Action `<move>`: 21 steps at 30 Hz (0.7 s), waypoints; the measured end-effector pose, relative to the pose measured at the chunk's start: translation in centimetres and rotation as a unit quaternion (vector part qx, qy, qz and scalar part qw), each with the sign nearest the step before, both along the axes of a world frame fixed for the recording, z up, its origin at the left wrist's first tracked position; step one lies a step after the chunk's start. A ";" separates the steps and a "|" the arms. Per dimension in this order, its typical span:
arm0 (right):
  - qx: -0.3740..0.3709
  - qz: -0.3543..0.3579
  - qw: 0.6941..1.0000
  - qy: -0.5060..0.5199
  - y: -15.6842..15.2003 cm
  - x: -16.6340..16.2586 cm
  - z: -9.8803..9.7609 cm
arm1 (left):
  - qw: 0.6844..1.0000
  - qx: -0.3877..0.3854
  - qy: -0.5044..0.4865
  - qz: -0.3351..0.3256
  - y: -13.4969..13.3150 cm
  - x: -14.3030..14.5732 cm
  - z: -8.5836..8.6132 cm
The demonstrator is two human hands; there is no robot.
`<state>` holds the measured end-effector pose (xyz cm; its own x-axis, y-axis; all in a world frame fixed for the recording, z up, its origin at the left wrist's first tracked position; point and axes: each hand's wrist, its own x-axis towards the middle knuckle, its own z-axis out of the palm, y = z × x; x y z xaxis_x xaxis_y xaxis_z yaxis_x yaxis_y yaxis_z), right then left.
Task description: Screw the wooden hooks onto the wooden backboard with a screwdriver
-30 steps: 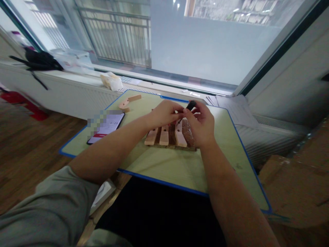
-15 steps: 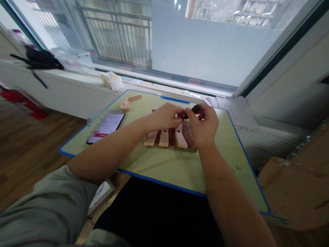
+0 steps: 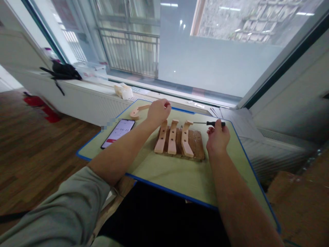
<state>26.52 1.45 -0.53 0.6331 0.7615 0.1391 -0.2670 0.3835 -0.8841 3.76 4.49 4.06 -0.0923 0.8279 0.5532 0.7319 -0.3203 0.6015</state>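
A screwdriver (image 3: 215,124) with a black handle and thin shaft is gripped by my right hand (image 3: 218,138), its tip pointing left toward the top of the rightmost wooden hook (image 3: 186,140). Two more pale wooden hooks, a middle one (image 3: 172,138) and a left one (image 3: 161,140), stand beside it on a brown wooden board (image 3: 197,145). Each has dark holes in it. My left hand (image 3: 160,109) hovers beyond the left hook, fingers curled together; whatever they may hold is hidden. Behind my left wrist lies a loose curved wooden hook (image 3: 135,112).
A phone (image 3: 118,133) with a lit screen lies on the left of the blue-edged table (image 3: 180,180). Behind it run a white radiator and windowsill with a crumpled bag (image 3: 123,91). Papers (image 3: 227,115) lie at the right; cardboard boxes (image 3: 299,195) stand lower right.
My hands have parted: the right moved right with the screwdriver, the left moved left and away. The hooks' upper ends are now uncovered. The whole view has shifted.
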 end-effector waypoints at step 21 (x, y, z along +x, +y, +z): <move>-0.104 0.065 0.981 0.147 -0.1 0.0 -0.3 | 0.969 -0.191 -0.036 -0.150 3.2 -2.8 -5.2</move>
<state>26.52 1.37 -0.86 0.5180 0.8312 -0.2018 -0.5577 0.1494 -0.8165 1.00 7.69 -1.13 0.1573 0.9668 0.2013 0.5925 -0.2555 0.7639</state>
